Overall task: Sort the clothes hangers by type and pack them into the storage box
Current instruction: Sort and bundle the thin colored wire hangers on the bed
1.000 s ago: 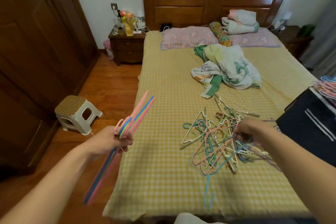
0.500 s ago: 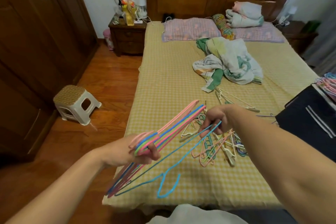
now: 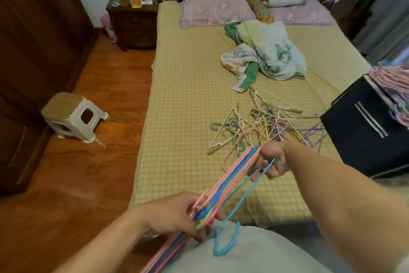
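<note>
At the near edge of the bed [image 3: 188, 86], left hand [image 3: 174, 214] grips a flat bundle of pink, blue and green hangers [image 3: 230, 180], fingers curled round the hook end; bundle slants up and right toward the right hand [image 3: 271, 162]. Right hand pinches the upper end of a single light-blue hanger [image 3: 241, 204], whose hook dangles low over the person's lap, just beside the bundle but not yet laid flat with it. Judged progress: partway. One type is gathered in hand, and a stack of pink and lilac hangers [image 3: 391, 80] already sits at the far right edge, on or in the dark storage box [image 3: 363, 133]; exact seating hard to tell. Left to do: a tangled pile of loose hangers [image 3: 261, 124], cream, green, pink and purple, on the bedspread just beyond the right hand and beside the box; these look interlocked and will likely need teasing apart. Around: crumpled quilt [image 3: 265, 53] mid-bed just beyond the pile, pillows [image 3: 217, 10] at the far end, nightstand [image 3: 132, 22] far left, small stool [image 3: 70, 115] on the wood floor at left, well apart from the work.
</note>
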`<state>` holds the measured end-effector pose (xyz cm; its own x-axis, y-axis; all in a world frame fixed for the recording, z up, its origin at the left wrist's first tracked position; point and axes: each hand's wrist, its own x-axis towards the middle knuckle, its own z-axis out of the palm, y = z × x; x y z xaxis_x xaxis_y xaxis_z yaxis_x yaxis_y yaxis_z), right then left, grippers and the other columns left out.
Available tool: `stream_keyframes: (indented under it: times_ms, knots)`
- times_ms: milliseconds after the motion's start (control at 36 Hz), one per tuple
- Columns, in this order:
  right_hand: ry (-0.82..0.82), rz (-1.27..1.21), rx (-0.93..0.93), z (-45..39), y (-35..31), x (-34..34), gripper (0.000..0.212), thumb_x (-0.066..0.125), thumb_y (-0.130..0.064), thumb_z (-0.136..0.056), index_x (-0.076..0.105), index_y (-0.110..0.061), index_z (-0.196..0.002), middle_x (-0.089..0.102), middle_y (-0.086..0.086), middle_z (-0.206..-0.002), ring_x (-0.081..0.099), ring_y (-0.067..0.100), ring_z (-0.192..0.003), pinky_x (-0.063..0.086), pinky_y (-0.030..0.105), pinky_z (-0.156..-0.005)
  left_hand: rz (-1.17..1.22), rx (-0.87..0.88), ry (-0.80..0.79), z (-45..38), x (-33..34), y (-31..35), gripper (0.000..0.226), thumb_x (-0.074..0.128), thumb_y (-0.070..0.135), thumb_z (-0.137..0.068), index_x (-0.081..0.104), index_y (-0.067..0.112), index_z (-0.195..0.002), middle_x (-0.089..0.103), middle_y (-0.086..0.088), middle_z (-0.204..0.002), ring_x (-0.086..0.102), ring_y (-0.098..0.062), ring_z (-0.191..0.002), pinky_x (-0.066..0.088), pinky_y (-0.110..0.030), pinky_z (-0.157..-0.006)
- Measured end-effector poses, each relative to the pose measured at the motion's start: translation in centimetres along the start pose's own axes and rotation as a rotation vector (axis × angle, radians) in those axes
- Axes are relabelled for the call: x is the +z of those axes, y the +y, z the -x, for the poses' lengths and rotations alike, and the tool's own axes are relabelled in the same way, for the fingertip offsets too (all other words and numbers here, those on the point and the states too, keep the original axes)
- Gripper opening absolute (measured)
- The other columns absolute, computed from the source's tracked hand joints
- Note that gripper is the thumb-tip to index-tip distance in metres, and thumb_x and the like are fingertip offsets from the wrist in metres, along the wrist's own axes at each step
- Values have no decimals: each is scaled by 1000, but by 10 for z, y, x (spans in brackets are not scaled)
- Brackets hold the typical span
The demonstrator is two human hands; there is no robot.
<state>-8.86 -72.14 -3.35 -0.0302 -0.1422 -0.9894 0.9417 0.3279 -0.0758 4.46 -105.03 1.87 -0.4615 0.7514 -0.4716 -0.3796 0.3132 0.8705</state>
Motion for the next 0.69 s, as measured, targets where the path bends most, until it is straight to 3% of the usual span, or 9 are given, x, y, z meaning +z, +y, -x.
stream_keyframes:
  times_ms: [139,194,278,306,361,444,500,583,694]
  knots:
    - [-20,-12,13,-3,13,-12,31,33,1,-103,61,9,-113,75,21,-88,56,6,-36,53,21,-41,-3,14,-65,-14,12,12,48,70,11,-64,68,-9,-108,69,-9,-105,60,-15,-98,46,-33,-91]
    - [-18,-58,29,-5,19,-16,30,35,-1,-103,61,10,-114,75,21,-86,62,9,-41,56,24,-44,49,7,-46,-20,14,12,28,73,2,-71,75,5,-98,72,-4,-97,63,-12,-91,48,-32,-89]
    - [-7,-174,-11,-7,29,-20,45,36,-16,-107,66,14,-92,72,27,-80,70,17,-49,56,27,-42,146,29,-65,-29,15,14,27,73,-2,-76,73,23,-86,70,3,-86,64,-10,-82,51,-30,-86]
    - [-10,-240,-57,-12,33,-23,51,37,-24,-109,65,14,-88,72,30,-83,72,21,-53,58,29,-44,175,40,-76,-32,15,14,26,74,-2,-77,71,21,-88,69,-3,-88,66,-15,-82,52,-31,-85]
    - [-21,-445,-177,-20,38,-31,56,40,-37,-109,60,15,-100,70,34,-91,75,33,-64,62,37,-52,260,39,-81,-38,12,12,26,77,-3,-79,66,14,-95,64,-15,-89,68,-25,-81,53,-35,-81]
    - [93,-751,-351,-30,44,-41,42,46,-38,-106,50,4,-104,65,34,-99,73,40,-66,62,46,-52,401,-37,-20,-48,9,2,40,77,-6,-79,61,6,-114,56,-18,-84,67,-25,-68,57,-36,-72]
    - [245,-680,-401,-36,51,-46,31,47,-35,-106,50,-4,-102,65,24,-95,73,32,-68,62,41,-55,446,-76,42,-57,6,-3,36,75,-7,-80,66,7,-112,55,-18,-80,65,-25,-63,57,-36,-69]
    - [456,-361,-347,-58,74,-55,22,43,-23,-105,57,-6,-104,63,10,-82,67,21,-63,56,30,-53,499,-140,174,-69,-1,-10,22,77,-5,-74,69,2,-93,60,-21,-77,66,-29,-61,56,-35,-62]
    - [400,-95,-133,-88,109,-70,13,46,-15,-102,56,-6,-105,63,9,-83,61,16,-52,47,23,-44,689,-222,259,-86,-11,-27,31,87,-5,-65,69,-5,-90,58,-31,-93,65,-36,-78,53,-37,-61]
